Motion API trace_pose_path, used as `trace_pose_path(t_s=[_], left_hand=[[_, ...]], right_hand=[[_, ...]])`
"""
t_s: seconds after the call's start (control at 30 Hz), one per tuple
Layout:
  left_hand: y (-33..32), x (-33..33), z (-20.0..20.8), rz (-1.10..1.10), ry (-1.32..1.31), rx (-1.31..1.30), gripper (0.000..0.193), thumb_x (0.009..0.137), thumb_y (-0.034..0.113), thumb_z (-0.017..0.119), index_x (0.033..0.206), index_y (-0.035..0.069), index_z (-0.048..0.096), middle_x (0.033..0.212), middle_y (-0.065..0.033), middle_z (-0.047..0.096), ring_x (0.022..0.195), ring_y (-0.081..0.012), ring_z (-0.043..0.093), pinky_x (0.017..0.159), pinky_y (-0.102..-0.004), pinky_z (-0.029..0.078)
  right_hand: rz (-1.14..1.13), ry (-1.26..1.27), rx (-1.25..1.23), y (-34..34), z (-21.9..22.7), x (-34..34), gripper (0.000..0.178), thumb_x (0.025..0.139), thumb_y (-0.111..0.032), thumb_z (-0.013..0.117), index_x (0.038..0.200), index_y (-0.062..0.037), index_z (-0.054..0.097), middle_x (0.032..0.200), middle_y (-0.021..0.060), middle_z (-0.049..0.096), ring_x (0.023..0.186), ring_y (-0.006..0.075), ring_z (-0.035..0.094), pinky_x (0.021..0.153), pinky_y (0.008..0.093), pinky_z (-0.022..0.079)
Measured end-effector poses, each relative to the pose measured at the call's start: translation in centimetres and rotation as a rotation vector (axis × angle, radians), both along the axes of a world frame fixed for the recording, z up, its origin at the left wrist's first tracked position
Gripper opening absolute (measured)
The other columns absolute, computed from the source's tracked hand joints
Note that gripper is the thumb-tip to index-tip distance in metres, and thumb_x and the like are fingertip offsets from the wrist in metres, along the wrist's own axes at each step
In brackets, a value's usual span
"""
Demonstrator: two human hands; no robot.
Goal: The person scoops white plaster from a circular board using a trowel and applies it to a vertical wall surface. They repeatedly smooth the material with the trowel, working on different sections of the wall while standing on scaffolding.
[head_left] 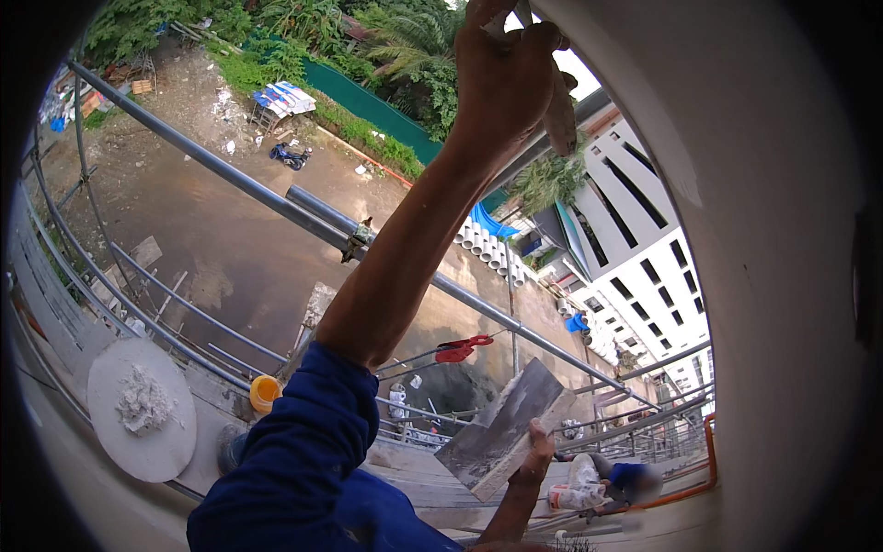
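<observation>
Two bare hands are at work on a scaffold high above muddy ground. One hand point(501, 69), on an arm in a rolled-up blue sleeve point(294, 442), is raised to the top of the view with its fingers point(543, 39) clenched around the handle of a trowel point(559, 115), whose mortar-smeared blade hangs down beside the curved pale wall point(763, 239). The other hand point(536, 451) is low, right of centre, its fingers closed on the lower edge of a flat rectangular mortar board point(501, 425), grey and smeared, held tilted in front of the body. Which arm is the left and which the right cannot be told, since the raised arm crosses the view diagonally. Steel scaffold tubes point(276, 198) run behind the raised arm, joined by a coupler. Lower left, a round board point(143, 409) carries a heap of grey-white plaster point(143, 402), with a small yellow bucket point(265, 391) just beside it on the planks. A red clamp point(463, 349) hangs near the mortar board. White pipes point(489, 247) are stacked on the ground far below.
</observation>
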State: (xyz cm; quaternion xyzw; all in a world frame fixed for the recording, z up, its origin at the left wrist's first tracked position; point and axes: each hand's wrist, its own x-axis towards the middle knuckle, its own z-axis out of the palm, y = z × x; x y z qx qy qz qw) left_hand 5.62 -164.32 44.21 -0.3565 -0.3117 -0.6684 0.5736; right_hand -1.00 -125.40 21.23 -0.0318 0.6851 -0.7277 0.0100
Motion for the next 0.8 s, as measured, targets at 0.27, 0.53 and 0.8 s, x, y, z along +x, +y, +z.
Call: trace_pose_path(t_s=[0.27,0.53,0.8], left_hand=[[13.2,-16.7,-0.4,0.297,0.12,0.249,0.057,0.089,-0.005,0.048,0.144,0.003,0.035,0.139,-0.0252,0.013,0.128,-0.0389,0.018,0.101,-0.0462,0.034],[23.1,-21.6,-9.6,0.2,-0.091,-0.106,0.069,0.087,-0.012,0.051,0.148,0.019,0.043,0.158,-0.0243,0.017,0.143,-0.0438,0.028,0.101,-0.0442,0.05],[15.4,-8.5,-25.3,0.296,-0.355,-1.057,0.074,0.089,-0.001,0.061,0.14,0.051,0.047,0.155,-0.0187,0.033,0.122,-0.0403,0.057,0.086,-0.0422,0.058]], right_hand=[[-0.168,0.0,-0.026,4.3,-3.9,-1.9,0.06,0.084,-0.019,0.061,0.136,0.0046,0.043,0.12,0.0177,0.054,0.103,0.0297,0.058,0.092,0.0408,0.048],[-0.336,-0.07,-0.198,6.2,-6.0,-2.2,0.056,0.083,-0.028,0.061,0.13,0.0007,0.05,0.122,0.0159,0.053,0.108,0.0302,0.056,0.09,0.0431,0.049],[0.152,-0.105,-0.402,3.4,0.3,-4.9,0.036,0.099,-0.03,0.047,0.115,-0.0006,0.06,0.078,0.0079,0.066,0.042,0.0173,0.054,0.038,0.0293,0.045]])
